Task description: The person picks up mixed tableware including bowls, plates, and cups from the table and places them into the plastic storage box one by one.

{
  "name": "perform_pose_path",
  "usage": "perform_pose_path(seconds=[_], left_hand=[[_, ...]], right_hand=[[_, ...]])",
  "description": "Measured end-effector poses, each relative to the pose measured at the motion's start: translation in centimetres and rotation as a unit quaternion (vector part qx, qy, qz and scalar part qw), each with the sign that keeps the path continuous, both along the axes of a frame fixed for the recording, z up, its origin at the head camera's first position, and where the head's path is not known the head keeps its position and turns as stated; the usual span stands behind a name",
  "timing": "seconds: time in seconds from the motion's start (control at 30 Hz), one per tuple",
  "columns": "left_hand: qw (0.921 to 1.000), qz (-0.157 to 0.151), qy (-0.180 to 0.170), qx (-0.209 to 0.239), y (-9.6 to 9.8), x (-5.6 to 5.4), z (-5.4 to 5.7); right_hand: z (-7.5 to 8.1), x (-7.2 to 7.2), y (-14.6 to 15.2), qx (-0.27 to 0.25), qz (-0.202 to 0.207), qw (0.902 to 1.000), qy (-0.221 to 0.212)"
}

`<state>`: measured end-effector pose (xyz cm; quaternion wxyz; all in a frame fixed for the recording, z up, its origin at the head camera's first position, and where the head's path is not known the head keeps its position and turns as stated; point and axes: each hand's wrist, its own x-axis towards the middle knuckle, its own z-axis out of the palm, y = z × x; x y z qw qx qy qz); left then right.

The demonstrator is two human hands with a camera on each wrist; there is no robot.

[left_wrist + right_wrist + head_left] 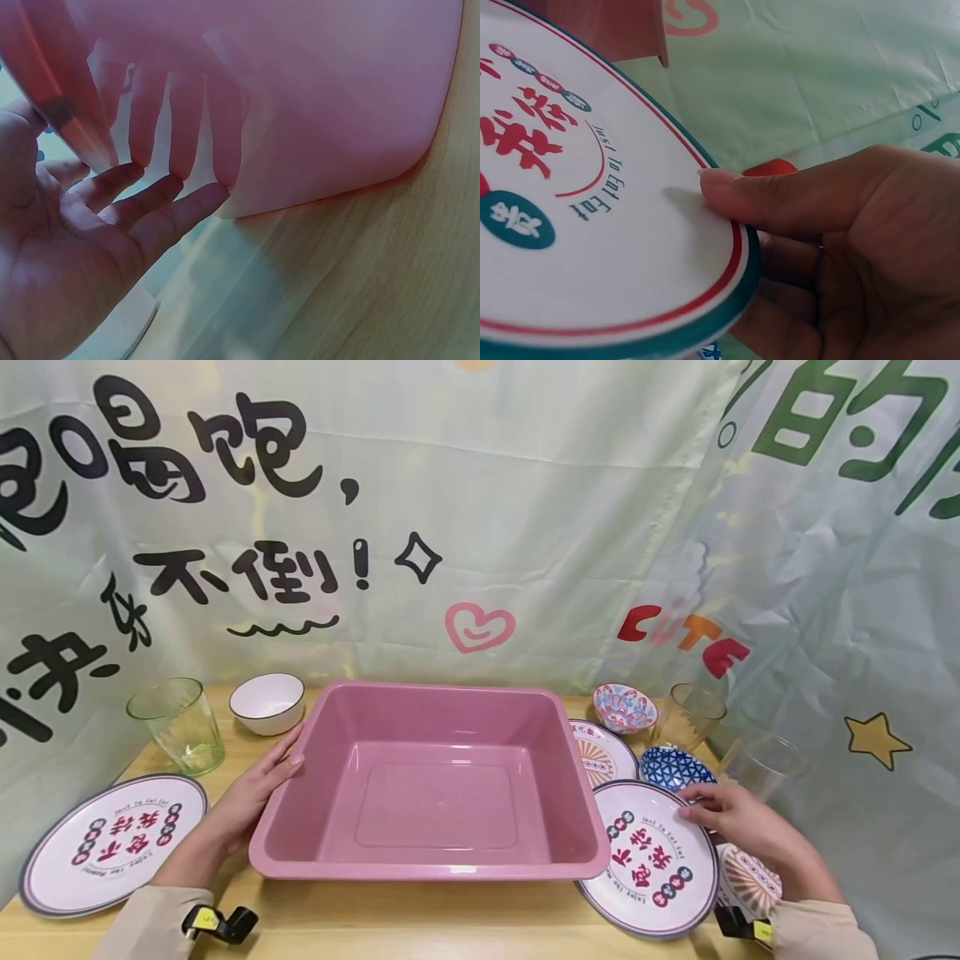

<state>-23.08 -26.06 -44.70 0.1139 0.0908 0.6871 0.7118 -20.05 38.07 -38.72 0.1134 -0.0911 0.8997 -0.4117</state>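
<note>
A pink plastic basin [438,793] stands in the middle of the wooden table. My left hand [251,789] holds its left side, thumb at the rim; in the left wrist view the fingertips [217,189] touch the glossy outer wall. On the right, my right hand [742,822] pinches the rim of a white plate [630,893] with red characters and a dark border. In the right wrist view the thumb lies on top of that plate [652,247], the other fingers beneath. The plate is tilted, and the basin's right edge covers part of it.
At left are a similar plate [67,860], a green glass [187,727] and a white bowl [267,706]. Right of the basin are a patterned bowl [624,708], a blue bowl [675,767], two glasses, and sunburst-patterned dishes [611,747]. A printed cloth [555,527] hangs behind.
</note>
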Motion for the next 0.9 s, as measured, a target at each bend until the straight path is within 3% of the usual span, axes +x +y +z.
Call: perform_pose_path(seconds=[0.4, 0.67, 0.9], left_hand=[[1.0000, 0.001, -0.006, -0.001, -0.1, 0.0, 0.0], [1.0000, -0.002, 0.001, -0.003, 0.0, -0.1, 0.0], [1.0000, -0.001, 0.001, -0.008, 0.0, 0.0, 0.0]], right_hand=[[0.1, 0.4, 1.1, -0.030, -0.055, 0.9980, 0.005], [0.6, 0.4, 1.7, -0.019, -0.094, 0.9954, -0.005], [0.4, 0.3, 1.9, -0.042, -0.132, 0.9900, 0.027]])
